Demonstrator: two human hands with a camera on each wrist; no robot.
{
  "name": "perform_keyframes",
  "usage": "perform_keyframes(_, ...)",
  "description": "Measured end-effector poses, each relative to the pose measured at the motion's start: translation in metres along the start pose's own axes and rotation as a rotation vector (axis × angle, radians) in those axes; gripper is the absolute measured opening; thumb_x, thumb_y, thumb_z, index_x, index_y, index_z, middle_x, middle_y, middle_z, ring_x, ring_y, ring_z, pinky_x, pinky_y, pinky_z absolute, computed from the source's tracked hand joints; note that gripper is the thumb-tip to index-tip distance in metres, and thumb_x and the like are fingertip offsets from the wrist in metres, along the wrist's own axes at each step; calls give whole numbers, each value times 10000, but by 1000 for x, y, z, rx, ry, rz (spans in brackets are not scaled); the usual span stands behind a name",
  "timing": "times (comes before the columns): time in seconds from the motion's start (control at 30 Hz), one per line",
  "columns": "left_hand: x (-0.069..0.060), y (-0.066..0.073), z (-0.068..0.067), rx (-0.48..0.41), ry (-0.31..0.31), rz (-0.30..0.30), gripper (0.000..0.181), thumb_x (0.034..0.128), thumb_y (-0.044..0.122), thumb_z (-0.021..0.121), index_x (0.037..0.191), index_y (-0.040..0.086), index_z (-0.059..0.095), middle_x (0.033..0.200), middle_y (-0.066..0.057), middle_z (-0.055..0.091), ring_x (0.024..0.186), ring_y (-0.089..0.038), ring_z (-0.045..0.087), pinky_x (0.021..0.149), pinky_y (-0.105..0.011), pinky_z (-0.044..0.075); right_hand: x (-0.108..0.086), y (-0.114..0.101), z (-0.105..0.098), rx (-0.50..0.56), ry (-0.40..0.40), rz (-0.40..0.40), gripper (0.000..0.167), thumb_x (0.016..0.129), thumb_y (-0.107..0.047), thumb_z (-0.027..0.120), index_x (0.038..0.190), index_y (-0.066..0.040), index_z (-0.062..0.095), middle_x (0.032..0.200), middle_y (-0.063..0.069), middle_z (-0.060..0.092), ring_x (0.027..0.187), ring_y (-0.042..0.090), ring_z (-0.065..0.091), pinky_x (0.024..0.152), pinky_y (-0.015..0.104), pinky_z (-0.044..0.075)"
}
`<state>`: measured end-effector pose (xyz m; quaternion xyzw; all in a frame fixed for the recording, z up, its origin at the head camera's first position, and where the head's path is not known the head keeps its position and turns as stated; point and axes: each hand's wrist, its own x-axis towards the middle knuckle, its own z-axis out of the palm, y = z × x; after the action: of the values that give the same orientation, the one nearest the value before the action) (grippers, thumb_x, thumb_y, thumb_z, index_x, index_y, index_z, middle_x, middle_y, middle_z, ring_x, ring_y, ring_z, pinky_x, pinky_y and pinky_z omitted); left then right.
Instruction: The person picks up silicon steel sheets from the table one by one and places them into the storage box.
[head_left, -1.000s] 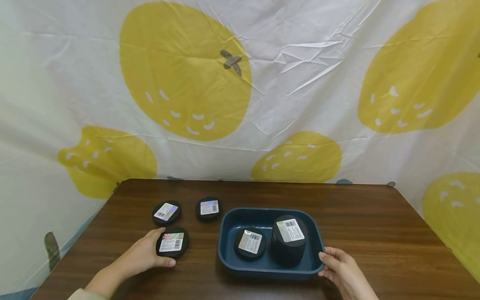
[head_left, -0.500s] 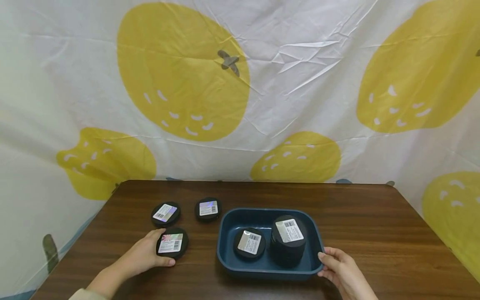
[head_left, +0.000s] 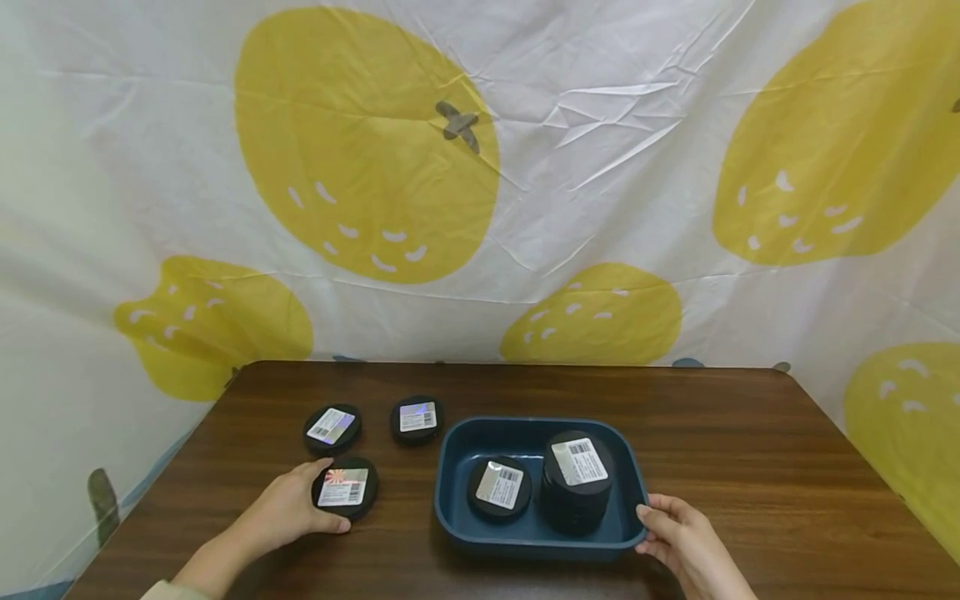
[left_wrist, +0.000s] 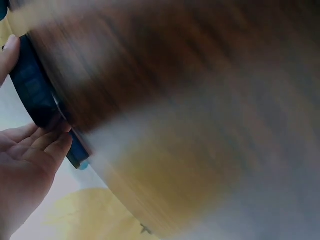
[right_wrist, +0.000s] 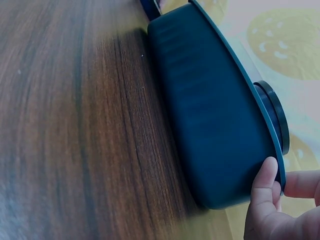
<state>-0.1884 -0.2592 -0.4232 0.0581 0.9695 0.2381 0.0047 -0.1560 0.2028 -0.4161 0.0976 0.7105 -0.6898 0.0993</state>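
Observation:
My left hand (head_left: 281,507) grips a flat black round disc (head_left: 345,489) by its edges, thumb at the near side and fingers at the far side. Its white label faces up, with a shiny patch on it. In the left wrist view the disc (left_wrist: 35,82) shows edge-on between thumb and fingers. My right hand (head_left: 688,537) pinches the right rim of a dark blue tub (head_left: 525,546). Inside the tub, a stack of similar discs (head_left: 577,479) stands on the right, and a labelled disc (head_left: 499,488) lies left of it.
Two more labelled black discs, a left one (head_left: 332,427) and a right one (head_left: 417,418), lie on the brown wooden table (head_left: 750,458) behind my left hand. A white cloth (head_left: 585,192) with yellow fruit prints hangs behind the table.

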Motion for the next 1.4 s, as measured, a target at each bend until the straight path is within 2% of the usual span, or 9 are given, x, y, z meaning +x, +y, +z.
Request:
perform_keyframes(0.17, 0, 2, 0, -15, 51, 38, 1000, 528, 367, 877, 1264, -144, 433, 1206, -340, 504, 1080, -445, 521, 898, -551, 426, 1, -1, 2, -4, 18, -9, 411, 942, -62, 472, 1236, 171, 304, 888, 115, 502, 686, 180, 514, 627, 260, 505)
perform_keyframes(0.27, 0, 2, -1, -22, 56, 44, 997, 524, 347, 880, 1265, -145, 428, 1204, -345, 499, 1082, -454, 516, 901, -555, 423, 1, -1, 3, -8, 23, -12, 406, 943, -57, 470, 1234, 174, 308, 885, 116, 503, 683, 181, 514, 624, 259, 505)
perform_keyframes(0.57, -2, 1, 0, -24, 66, 32, 1007, 512, 412, 877, 1270, -99, 455, 1199, -322, 518, 1070, -446, 528, 884, -552, 435, 1, -1, 2, -16, 19, -11, 409, 942, -56, 465, 1234, 181, 302, 870, 118, 503, 687, 185, 516, 628, 262, 505)
perform_keyframes(0.9, -2, 4, -2, -13, 39, -1, 1018, 528, 451, 864, 1292, -75, 446, 1232, -338, 490, 1098, -471, 503, 885, -574, 424, 1, 0, 2, -6, 10, -3, 414, 945, -56, 462, 1239, 181, 292, 887, 117, 503, 697, 186, 510, 632, 263, 500)
perform_keyframes(1.4, -4, 14, -5, -36, 90, 9, 971, 532, 468, 857, 1271, -44, 489, 1219, -311, 514, 1085, -461, 519, 889, -559, 434, 1, 2, 1, 15, 8, -25, 402, 933, -35, 463, 1224, 186, 297, 905, 123, 505, 710, 186, 512, 638, 258, 505)
